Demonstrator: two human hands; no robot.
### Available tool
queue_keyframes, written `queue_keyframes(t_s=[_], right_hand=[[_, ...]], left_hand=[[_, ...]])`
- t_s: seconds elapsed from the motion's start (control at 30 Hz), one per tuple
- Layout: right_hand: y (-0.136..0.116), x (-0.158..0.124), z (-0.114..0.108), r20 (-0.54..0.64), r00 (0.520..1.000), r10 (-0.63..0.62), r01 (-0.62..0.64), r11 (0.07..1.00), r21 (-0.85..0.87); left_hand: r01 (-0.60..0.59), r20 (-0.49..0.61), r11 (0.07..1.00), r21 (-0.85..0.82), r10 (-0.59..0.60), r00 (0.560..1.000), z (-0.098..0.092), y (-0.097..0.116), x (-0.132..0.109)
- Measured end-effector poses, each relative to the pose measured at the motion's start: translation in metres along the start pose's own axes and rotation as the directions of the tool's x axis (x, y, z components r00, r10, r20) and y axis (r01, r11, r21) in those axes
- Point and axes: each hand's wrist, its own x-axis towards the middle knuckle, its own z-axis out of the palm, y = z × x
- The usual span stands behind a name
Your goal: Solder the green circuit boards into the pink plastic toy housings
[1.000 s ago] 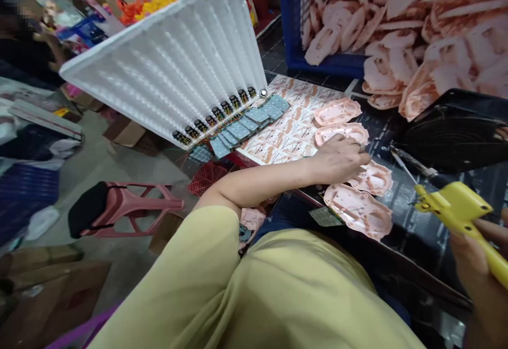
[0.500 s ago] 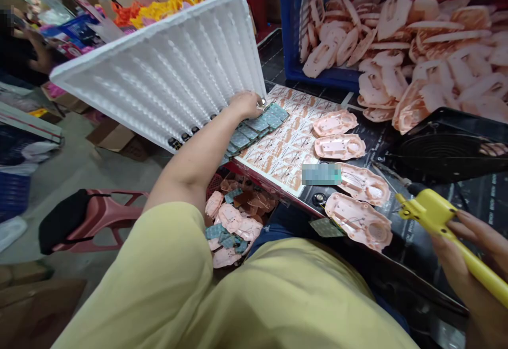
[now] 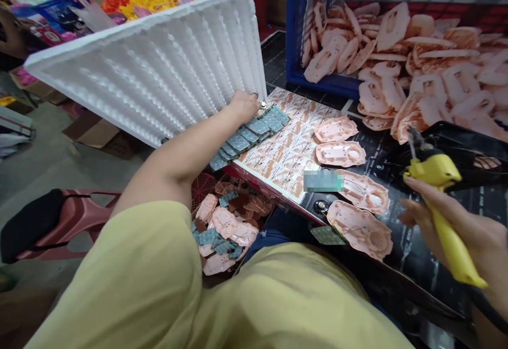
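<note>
Closest in, a mustard-yellow sleeve point(image 3: 151, 264) covers the person's left arm, which reaches out over a heap of pink moulded pieces and teal packets point(image 3: 224, 232) lying beside a red plastic crate point(image 3: 202, 190). At the right, the right hand point(image 3: 472, 227) is closed around a yellow-handled tool point(image 3: 440, 171), its thin metal tip pointing away and touching nothing. Just ahead, pink moulded plastic shells point(image 3: 359, 230) lie on a black bench. The left hand point(image 3: 244, 106) sits at the far end of a row of small teal packets point(image 3: 248, 137), its fingers bent downward; whether it grips one, I cannot tell. The row lies on a printed sheet point(image 3: 286, 148), just beneath the raised edge of a tilted white foam tray point(image 3: 159, 79). The step in hand appears to be at that row, and any move there calls for care under the tray's edge. Farther off, a blue crate point(image 3: 293, 20) holds a deep pile of pink pieces point(image 3: 391, 26)
</note>
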Motion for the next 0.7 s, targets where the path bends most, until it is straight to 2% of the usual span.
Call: queue_keyframes(t_s=[0.13, 0.3, 0.4, 0.5, 0.57, 0.63, 0.7], right_hand=[[0.017, 0.041, 0.025, 0.162, 0.982, -0.093, 0.093, 0.996, 0.005], [0.051, 0.065, 0.065, 0.213, 0.975, -0.066, 0.066, 0.998, 0.007], [0.057, 0.070, 0.077, 0.258, 0.965, -0.057, 0.060, 0.998, -0.004], [0.055, 0.069, 0.078, 0.266, 0.963, -0.052, 0.056, 0.998, -0.008], [0.051, 0.068, 0.075, 0.233, 0.971, -0.045, 0.046, 0.999, 0.001], [0.044, 0.068, 0.072, 0.175, 0.984, -0.026, 0.022, 0.999, 0.023], [0.033, 0.069, 0.070, 0.112, 0.994, 0.001, -0.007, 0.999, 0.049]], left_hand=[[0.026, -0.054, 0.999, -0.044, -0.028, 0.998, 0.009, -0.007, 0.004], [0.112, -0.212, 0.950, -0.292, -0.179, 0.961, 0.010, -0.012, 0.002], [0.051, -0.318, 0.878, -0.476, -0.226, 0.921, 0.011, -0.010, 0.001], [-0.120, -0.440, 0.753, -0.647, -0.241, 0.865, 0.008, -0.005, 0.001], [-0.254, -0.499, 0.629, -0.735, -0.248, 0.830, 0.000, 0.003, -0.002], [-0.363, -0.520, 0.476, -0.801, -0.253, 0.816, -0.014, 0.018, -0.007], [-0.438, -0.514, 0.305, -0.846, -0.246, 0.822, -0.030, 0.039, -0.014]])
